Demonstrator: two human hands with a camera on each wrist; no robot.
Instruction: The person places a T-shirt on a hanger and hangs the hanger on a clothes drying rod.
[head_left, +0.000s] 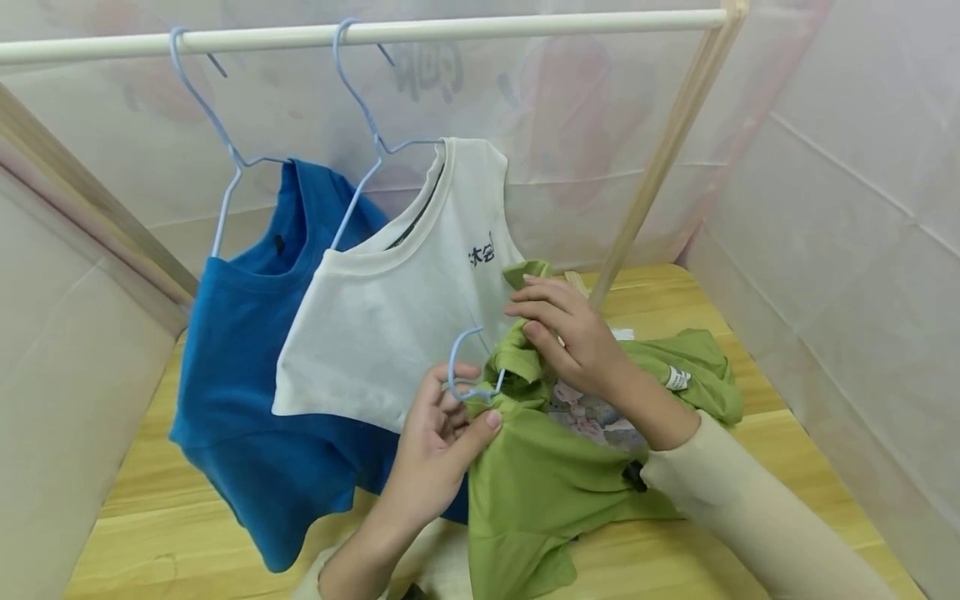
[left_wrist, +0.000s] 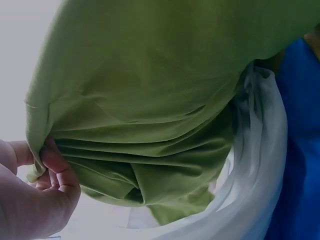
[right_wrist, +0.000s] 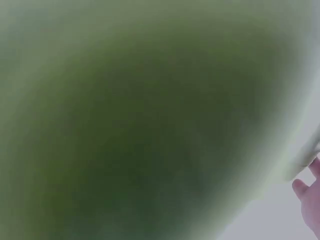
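Note:
A green shirt [head_left: 555, 467] with a printed front is bunched between both hands. The hook of a light blue hanger [head_left: 453, 367] stands out at its neckline; most of the hanger's body is hidden in the cloth. My left hand [head_left: 438, 450] pinches the shirt's edge beside the hook, thumb on top. In the left wrist view the left hand [left_wrist: 45, 195] grips a folded green edge. At the collar, my right hand [head_left: 573, 333] holds the gathered cloth between thumb and fingers. Green cloth [right_wrist: 150, 120] blurs most of the right wrist view, with fingertips at its right edge.
A blue shirt [head_left: 240, 350] and a white top [head_left: 390, 325] hang on light blue hangers from a white rod [head_left: 525, 29]. Wooden posts [head_left: 660, 158] support the rod. Beneath lies a wood-grain tabletop [head_left: 150, 517], with pale fabric walls [head_left: 840, 250] around it.

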